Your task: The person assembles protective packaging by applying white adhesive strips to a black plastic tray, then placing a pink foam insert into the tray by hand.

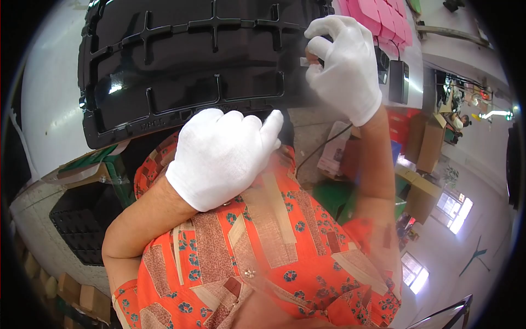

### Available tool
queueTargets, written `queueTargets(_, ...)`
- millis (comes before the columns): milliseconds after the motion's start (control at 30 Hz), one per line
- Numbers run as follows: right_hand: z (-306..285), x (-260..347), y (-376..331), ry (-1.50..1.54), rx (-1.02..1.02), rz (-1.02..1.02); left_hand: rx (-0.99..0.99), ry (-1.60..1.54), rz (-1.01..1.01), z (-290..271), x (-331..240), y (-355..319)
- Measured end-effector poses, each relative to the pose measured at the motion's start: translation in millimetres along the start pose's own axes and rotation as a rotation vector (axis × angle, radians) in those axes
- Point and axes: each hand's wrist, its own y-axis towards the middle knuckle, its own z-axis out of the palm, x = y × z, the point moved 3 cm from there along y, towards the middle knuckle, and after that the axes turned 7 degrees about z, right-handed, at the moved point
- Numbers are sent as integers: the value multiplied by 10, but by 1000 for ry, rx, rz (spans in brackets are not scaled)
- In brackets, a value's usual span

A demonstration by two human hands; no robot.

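Observation:
A white glove covers my left hand [224, 156], which is curled into a fist in front of my body, just off the near edge of the black plastic tray [181, 82]. Its thumb sticks out to the right, and the palm side is hidden. Over the tray's right end, my right hand [346, 71], also gloved, has its fingers bent together in a pinch. A small whitish piece [304, 62] shows at those fingertips, next to a patch of bare skin; what it is I cannot make out. The tray is glossy, with raised ribs dividing it into shallow compartments.
Pink blocks [378, 19] are stacked at the table's far right. A small black box-like device [399, 81] with a cable lies below them. Black trays [87, 219] are stacked under the table at left. Cardboard boxes [430, 142] stand on the right.

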Motion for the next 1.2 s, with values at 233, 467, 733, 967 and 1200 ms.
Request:
queueTargets(233, 38, -24, 10, 74, -29, -62, -25, -3, 10, 13, 6, -18)
queueTargets(467, 57, -22, -62, 102, -74, -21, -14, 14, 7, 17, -1, -19)
queueTargets(733, 5, -43, -168, 134, -65, 73, -59, -10, 21, 13, 6, -27)
queueTargets(967, 31, -106, -156, 141, -114, 111, -56, -2, 24, 35, 4, -28)
queueTargets(1200, 22, -114, -91, 98, -60, 46, -45, -7, 11, 36, -1, -21)
